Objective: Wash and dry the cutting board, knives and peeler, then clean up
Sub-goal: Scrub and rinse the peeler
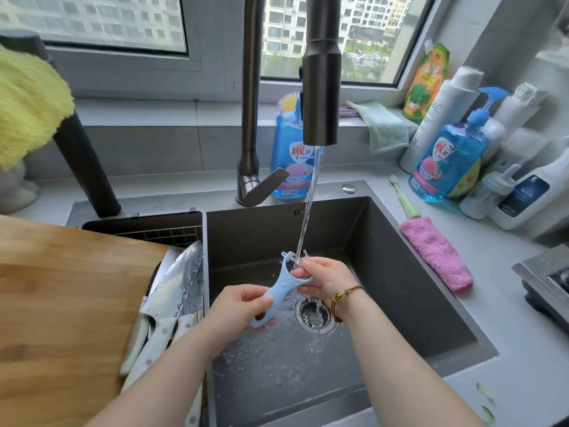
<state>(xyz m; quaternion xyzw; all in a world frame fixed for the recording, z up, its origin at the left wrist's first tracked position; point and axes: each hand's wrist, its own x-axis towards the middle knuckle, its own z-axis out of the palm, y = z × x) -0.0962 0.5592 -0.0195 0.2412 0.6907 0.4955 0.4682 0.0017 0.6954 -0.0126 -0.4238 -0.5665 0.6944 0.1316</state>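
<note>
A light blue peeler (281, 288) is held over the dark sink (400, 266), its head under the running water from the faucet (321, 87). My left hand (238, 306) grips the peeler's handle. My right hand (324, 277) pinches the peeler's head, fingers at the blade. The wooden cutting board (61, 303) lies at the left. Wet knives (172, 303) with white handles lie in the drain rack beside the board.
A pink cloth (437, 254) and a green brush (403, 198) lie on the counter right of the sink. Blue soap bottles (449, 161) and other bottles crowd the back right. A yellow cloth (27, 109) hangs at the left. A stove edge (545, 278) is at far right.
</note>
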